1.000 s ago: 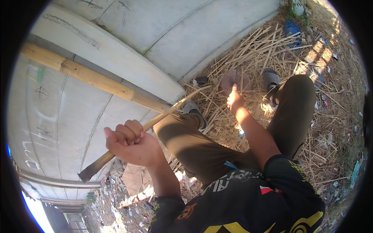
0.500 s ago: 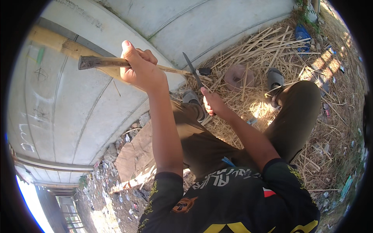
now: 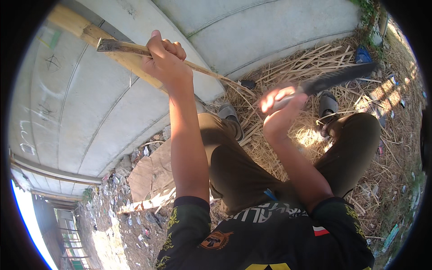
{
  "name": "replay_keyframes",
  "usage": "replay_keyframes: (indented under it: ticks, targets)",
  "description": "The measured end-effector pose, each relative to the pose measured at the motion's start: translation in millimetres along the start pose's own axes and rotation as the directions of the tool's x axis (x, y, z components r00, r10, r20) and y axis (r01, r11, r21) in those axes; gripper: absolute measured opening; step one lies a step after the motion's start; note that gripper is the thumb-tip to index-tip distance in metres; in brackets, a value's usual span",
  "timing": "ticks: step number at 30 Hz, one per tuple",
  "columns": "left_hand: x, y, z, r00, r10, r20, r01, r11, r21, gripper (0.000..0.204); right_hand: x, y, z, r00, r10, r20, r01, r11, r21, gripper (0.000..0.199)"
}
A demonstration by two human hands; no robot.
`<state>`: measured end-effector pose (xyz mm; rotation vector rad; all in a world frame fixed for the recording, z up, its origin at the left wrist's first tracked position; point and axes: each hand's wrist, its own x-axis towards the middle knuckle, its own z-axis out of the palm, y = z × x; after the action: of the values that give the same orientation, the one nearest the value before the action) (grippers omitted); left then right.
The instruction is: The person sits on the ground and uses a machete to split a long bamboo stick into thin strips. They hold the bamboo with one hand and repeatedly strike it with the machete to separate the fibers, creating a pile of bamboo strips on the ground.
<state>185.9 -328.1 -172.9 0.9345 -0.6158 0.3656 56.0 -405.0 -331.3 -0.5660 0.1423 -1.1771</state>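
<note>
My left hand (image 3: pixel 170 63) is raised in front of the wall, fingers wrapped round a split bamboo stick (image 3: pixel 120 46). The stick's thick, dark end juts out to the left. Its thinner length slants down to the right and looks split into narrow strips near the tip. My right hand (image 3: pixel 282 105) grips the handle of a machete (image 3: pixel 339 77), whose dark, broad blade points right and slightly up. Motion blurs both the blade and my right fingers. The machete is apart from the stick, above the ground between my feet.
Many cut bamboo strips (image 3: pixel 310 63) lie piled by the grey panel wall (image 3: pixel 265 29). A thick bamboo pole (image 3: pixel 96 36) leans along the wall at left. Shavings cover the ground between my sandalled feet. A brown sheet (image 3: pixel 153 173) and litter lie left; a blue bag (image 3: pixel 362 56) sits far right.
My right hand has risen and moved right, swinging the machete away from the stick so its blade now points right. My left hand, still round the stick, sits slightly higher.
</note>
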Motion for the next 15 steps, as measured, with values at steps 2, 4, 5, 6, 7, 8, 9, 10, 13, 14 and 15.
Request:
replay_keyframes:
  ticks: [2, 4, 5, 6, 7, 8, 9, 10, 13, 14, 15]
  targets:
    - [-4.8, -21.0, 12.1, 0.996, -0.091, -0.017, 0.091, 0.996, -0.021, 0.051, -21.2, 56.2, -44.8, 0.227, 0.97, -0.084, -0.822, 0.145, -0.551, 0.066]
    - [-16.8, -29.8, 1.6, 0.996, -0.089, 0.018, 0.089, 0.996, 0.008, 0.052, -23.2, 83.7, -88.9, 0.041, 0.996, -0.078, -0.962, 0.018, -0.272, 0.067]
    - [-19.8, -26.7, 3.1, 0.996, -0.038, 0.081, 0.037, 0.999, 0.009, 0.053, -8.1, 82.0, -88.5, 0.085, 0.99, -0.113, -0.948, 0.046, -0.314, 0.069]
    - [-18.0, -25.5, 10.3, 0.997, -0.007, 0.074, 0.007, 1.0, -0.002, 0.052, 3.3, 61.7, -66.3, 0.229, 0.957, -0.179, -0.905, 0.142, -0.401, 0.069]
    - [-26.1, -29.1, 16.7, 0.998, -0.017, 0.066, 0.017, 1.0, -0.002, 0.052, 14.7, 45.9, -54.4, 0.315, 0.921, -0.227, -0.894, 0.208, -0.398, 0.067]
    - [-33.6, -29.8, 15.9, 0.998, -0.034, 0.05, 0.034, 0.999, 0.005, 0.052, 23.4, 30.2, -43.5, 0.386, 0.878, -0.282, -0.879, 0.258, -0.4, 0.066]
    - [-31.6, -29.8, 16.7, 0.997, -0.045, 0.062, 0.045, 0.999, 0.008, 0.052, 35.4, 5.4, -23.7, 0.461, 0.842, -0.281, -0.843, 0.316, -0.435, 0.061]
    - [-28.3, -28.5, 20.4, 0.996, -0.051, 0.077, 0.05, 0.999, 0.005, 0.051, 47.8, -1.3, -24.3, 0.564, 0.803, -0.194, -0.777, 0.437, -0.453, 0.055]
    - [-17.8, -29.6, 16.1, 0.996, -0.085, 0.035, 0.086, 0.996, -0.007, 0.05, 78.3, -57.2, -9.3, 0.927, 0.373, -0.047, -0.305, 0.672, -0.675, 0.04]
    - [-13.5, -28.8, 11.1, 0.995, -0.098, 0.016, 0.098, 0.995, -0.007, 0.05, 83.8, -75.9, -3.7, 0.96, 0.276, -0.054, -0.231, 0.662, -0.713, 0.029]
    - [-9.6, -28.0, 2.5, 0.995, -0.093, 0.025, 0.093, 0.995, -0.034, 0.049, 85.5, -93.4, -0.3, 0.954, 0.3, -0.006, -0.244, 0.766, -0.595, 0.027]
